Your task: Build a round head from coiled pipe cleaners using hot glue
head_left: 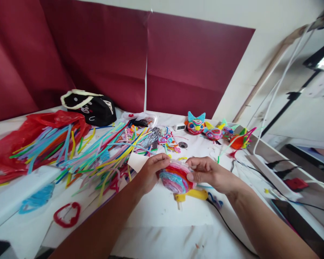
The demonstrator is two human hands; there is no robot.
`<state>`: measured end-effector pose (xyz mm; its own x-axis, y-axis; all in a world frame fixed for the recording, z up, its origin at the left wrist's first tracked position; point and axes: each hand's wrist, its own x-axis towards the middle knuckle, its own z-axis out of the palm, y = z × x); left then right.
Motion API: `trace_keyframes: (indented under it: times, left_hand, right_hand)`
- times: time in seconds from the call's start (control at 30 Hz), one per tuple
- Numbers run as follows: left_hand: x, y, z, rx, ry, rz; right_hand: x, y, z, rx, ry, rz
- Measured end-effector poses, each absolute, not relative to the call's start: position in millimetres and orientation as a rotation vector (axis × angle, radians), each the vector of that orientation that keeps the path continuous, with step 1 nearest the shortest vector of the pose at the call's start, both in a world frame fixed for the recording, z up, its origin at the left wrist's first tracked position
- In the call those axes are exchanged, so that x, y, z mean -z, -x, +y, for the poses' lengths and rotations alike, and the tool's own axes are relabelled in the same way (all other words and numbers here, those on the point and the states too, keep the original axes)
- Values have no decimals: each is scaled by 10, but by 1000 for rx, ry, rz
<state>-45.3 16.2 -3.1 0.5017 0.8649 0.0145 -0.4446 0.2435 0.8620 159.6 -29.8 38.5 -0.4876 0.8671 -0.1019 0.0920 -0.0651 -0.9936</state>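
left hand (151, 169): yours, curled round the left side of the coiled ball (175, 178), centre of frame.
right hand (208, 172): pinching the ball's right edge, thumb on front.
coiled ball: held just above your table (162, 219), glue gun (194, 195) right below it.
red bag (4, 153): left of frame, open, pipe cleaners (52, 138) spilling out.
black pouch (93, 107): upper left, contents hidden.

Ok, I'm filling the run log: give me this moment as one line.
hands: left hand and right hand both grip striped pipe-cleaner ball | under it: yellow tool on table
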Motion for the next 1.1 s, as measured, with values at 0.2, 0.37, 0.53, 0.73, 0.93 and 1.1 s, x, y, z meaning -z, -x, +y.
trace_keyframes:
  times: [0.2,0.37,0.53,0.73,0.93,1.1]
  left_hand:
    - [62,443,201,-1026,-823,486]
    - [75,434,217,-1049,-786,476]
    - [83,422,212,-1049,-782,497]
    - [101,404,213,-1028,-782,511]
    - [86,406,187,-1015,-780,490]
    - [73,410,175,-1003,-776,478]
  right_hand:
    - [-333,-1696,-328,-1581,968,-1535]
    - [-267,-1725,-351,-1562,983,-1380]
    - [-220,-1683,-338,-1563,973,-1360]
    - [-155,-1664,-306,-1561,975,-1360]
    - [-143,-1656,-304,-1552,1020,-1331]
    - [-177,-1660,-313,-1572,1034,-1323]
